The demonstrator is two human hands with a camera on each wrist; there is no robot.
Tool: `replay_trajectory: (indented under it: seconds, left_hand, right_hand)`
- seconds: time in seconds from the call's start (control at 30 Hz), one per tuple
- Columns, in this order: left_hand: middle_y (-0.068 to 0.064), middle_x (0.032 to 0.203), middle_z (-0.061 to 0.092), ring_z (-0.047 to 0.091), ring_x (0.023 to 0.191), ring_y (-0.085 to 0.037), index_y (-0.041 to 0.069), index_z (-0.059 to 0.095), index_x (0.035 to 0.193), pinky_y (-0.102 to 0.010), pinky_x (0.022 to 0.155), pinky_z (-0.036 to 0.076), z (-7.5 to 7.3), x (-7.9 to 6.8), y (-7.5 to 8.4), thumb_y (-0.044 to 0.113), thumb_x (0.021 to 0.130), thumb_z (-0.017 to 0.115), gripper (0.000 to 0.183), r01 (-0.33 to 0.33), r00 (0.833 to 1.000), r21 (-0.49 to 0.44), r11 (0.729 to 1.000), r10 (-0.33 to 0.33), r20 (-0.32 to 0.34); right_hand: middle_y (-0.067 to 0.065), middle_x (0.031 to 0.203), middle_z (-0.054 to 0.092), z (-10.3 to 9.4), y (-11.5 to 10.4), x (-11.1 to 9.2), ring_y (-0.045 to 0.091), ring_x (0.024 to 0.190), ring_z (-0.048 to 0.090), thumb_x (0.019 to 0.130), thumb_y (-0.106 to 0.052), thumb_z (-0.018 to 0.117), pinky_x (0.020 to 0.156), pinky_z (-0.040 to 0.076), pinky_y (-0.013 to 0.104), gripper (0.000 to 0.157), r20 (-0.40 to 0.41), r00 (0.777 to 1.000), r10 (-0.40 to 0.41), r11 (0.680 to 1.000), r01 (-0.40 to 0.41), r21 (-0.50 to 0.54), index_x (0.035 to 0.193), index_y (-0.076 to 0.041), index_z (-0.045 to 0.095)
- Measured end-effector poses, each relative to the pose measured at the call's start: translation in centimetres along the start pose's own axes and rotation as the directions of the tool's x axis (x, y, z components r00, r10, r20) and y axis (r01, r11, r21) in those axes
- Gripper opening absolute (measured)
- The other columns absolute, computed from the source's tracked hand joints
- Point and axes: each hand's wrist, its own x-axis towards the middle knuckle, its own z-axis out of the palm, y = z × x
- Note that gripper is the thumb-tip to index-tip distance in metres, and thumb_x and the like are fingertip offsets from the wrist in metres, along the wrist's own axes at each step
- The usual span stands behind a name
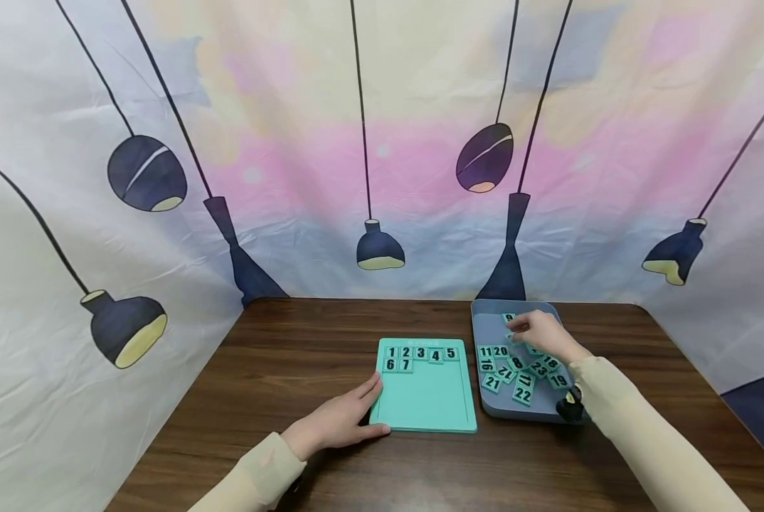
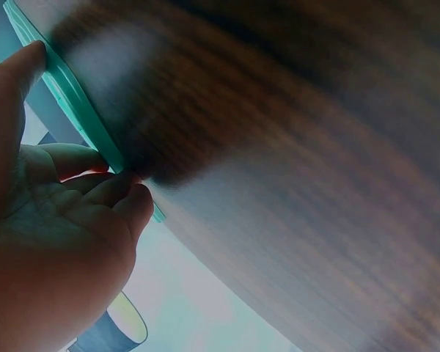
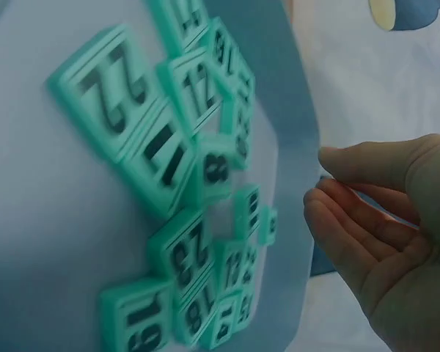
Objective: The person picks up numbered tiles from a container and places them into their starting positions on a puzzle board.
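A mint-green board [image 1: 423, 405] lies on the table, with number tiles 1 to 5 in its top row and 6 and 7 beneath. My left hand [image 1: 340, 421] rests against its lower left corner, fingers on the left side and thumb at the near edge. In the left wrist view, the fingertips [image 2: 136, 194] touch the board's thin green edge [image 2: 81, 103]. My right hand [image 1: 542, 333] hovers over the far part of a grey-blue tray [image 1: 494, 327] of loose number tiles [image 3: 154, 176]. Its thumb and fingers are bent toward each other, with nothing visible between them.
The tray stands just right of the board on the brown wooden table [image 1: 279, 370]. Several tiles lie scattered and overlapping in it, 22 and 21 nearest its front. A cloth backdrop [image 1: 318, 178] printed with hanging lamps rises behind the table.
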Motion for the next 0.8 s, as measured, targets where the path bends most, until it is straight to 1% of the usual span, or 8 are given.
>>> replay_trajectory:
  seconds: [0.17,0.3,0.43,0.63,0.7,0.8]
  left_hand:
    - [-0.011,0.168,0.015,0.035,0.146,-0.026,0.004,0.022,0.16,-0.044,0.109,0.041,0.1,0.0,-0.1,0.064,0.098,0.051,0.091,0.002,1.0,-0.008,1.0,-0.002,0.001]
    - [-0.01,0.168,0.014,0.035,0.146,-0.026,0.004,0.022,0.161,-0.044,0.109,0.041,0.1,0.0,-0.1,0.063,0.098,0.052,0.091,0.001,1.0,-0.013,1.0,-0.001,-0.003]
    - [-0.01,0.168,0.014,0.035,0.146,-0.026,0.004,0.022,0.161,-0.043,0.108,0.042,0.0,0.0,-0.1,0.063,0.098,0.052,0.091,0.002,1.0,-0.012,1.0,-0.002,0.0]
    - [-0.01,0.168,0.015,0.036,0.146,-0.026,0.004,0.023,0.16,-0.043,0.109,0.042,-0.1,-0.1,0.1,0.062,0.098,0.053,0.09,0.007,1.0,-0.005,1.0,-0.007,0.002]
    - [-0.01,0.168,0.015,0.036,0.146,-0.026,0.004,0.023,0.16,-0.044,0.108,0.042,-0.1,0.0,0.1,0.062,0.098,0.053,0.09,0.006,1.0,-0.003,1.0,-0.006,0.0]
    - [-0.01,0.168,0.015,0.036,0.146,-0.026,0.005,0.023,0.16,-0.043,0.108,0.042,-0.1,-0.1,0.1,0.062,0.098,0.053,0.089,0.006,1.0,-0.003,1.0,-0.006,-0.002]
  right_hand:
    - [0.027,0.116,0.069,0.1,1.6,-0.6,0.038,0.101,0.067,0.094,-0.003,0.067,0.08,0.057,0.045,0.031,0.067,0.998,-0.016,1.0,0.017,-0.016,0.121,0.011,0.068]
    - [0.024,0.113,0.07,0.2,2.2,-1.2,0.036,0.098,0.068,0.091,-0.002,0.069,0.078,0.056,0.044,0.03,0.107,0.994,-0.015,0.999,0.018,-0.026,0.119,0.01,0.069]
    - [0.02,0.111,0.071,0.4,2.5,-1.5,0.034,0.098,0.068,0.089,-0.003,0.074,0.079,0.057,0.044,0.032,0.147,0.989,-0.014,0.999,0.02,-0.037,0.118,0.008,0.07]
    - [0.021,0.112,0.07,0.9,2.7,-1.7,0.033,0.099,0.067,0.087,-0.003,0.076,0.079,0.056,0.043,0.036,0.159,0.987,-0.01,0.998,0.019,-0.055,0.12,0.009,0.069]
    - [0.02,0.112,0.069,1.0,2.7,-1.7,0.033,0.099,0.067,0.087,-0.003,0.076,0.08,0.056,0.043,0.036,0.154,0.988,0.008,0.999,0.0,-0.054,0.12,0.009,0.07]
    - [0.021,0.114,0.069,1.0,2.7,-1.6,0.033,0.1,0.066,0.087,-0.005,0.076,0.079,0.056,0.044,0.037,0.16,0.987,0.016,0.998,-0.007,-0.06,0.121,0.008,0.07]
